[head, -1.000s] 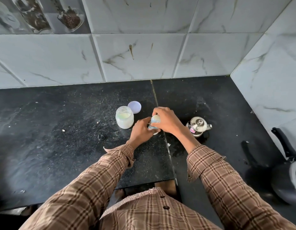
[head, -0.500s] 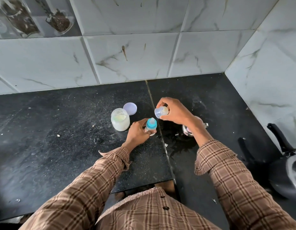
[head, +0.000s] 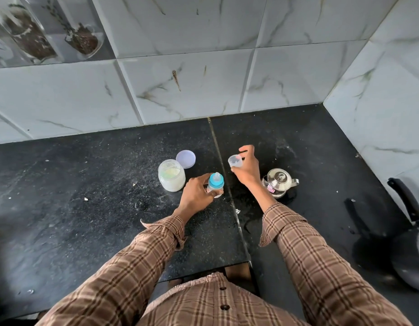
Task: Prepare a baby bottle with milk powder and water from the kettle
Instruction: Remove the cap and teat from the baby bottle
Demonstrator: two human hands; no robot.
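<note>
Left hand point(head: 196, 193): fingers curled round the body of the baby bottle point(head: 215, 185), pinning it upright on the black counter point(head: 86, 208). Blue collar and teat still screwed on, long axis near vertical, teat pointing up toward the camera. Right hand point(head: 247, 169): just off to the right of that grip, lifted clear of the counter, thumb and fingers pinching the clear dust cap point(head: 235, 160), open mouth tipped up and to the left.

Outward from the bottle grip: open jar of milk powder point(head: 171, 176) just beside the left hand on its far-left side, not touching as far as can be told; its lilac lid point(head: 185, 159) lying flat just behind the jar, further from the body. Steel kettle point(head: 279, 182) on the opposite side, right of the bottle and right of the wrist holding the cap, lid on, spout aimed away to the right. Dark pan point(head: 410, 250) well apart at the far right edge.

Judgement: cap off, collar not yet unscrewed, nothing yet in the bottle so far as visible. Coming move likely turns on the collar: directly above the left grip, along the bottle's upright axis, and nearer the right hand, which must first shed the cap. Bare counter beside the kettle or behind the bottle both within easy reach for that. Jar nearer the left hand, kettle nearer the right.
</note>
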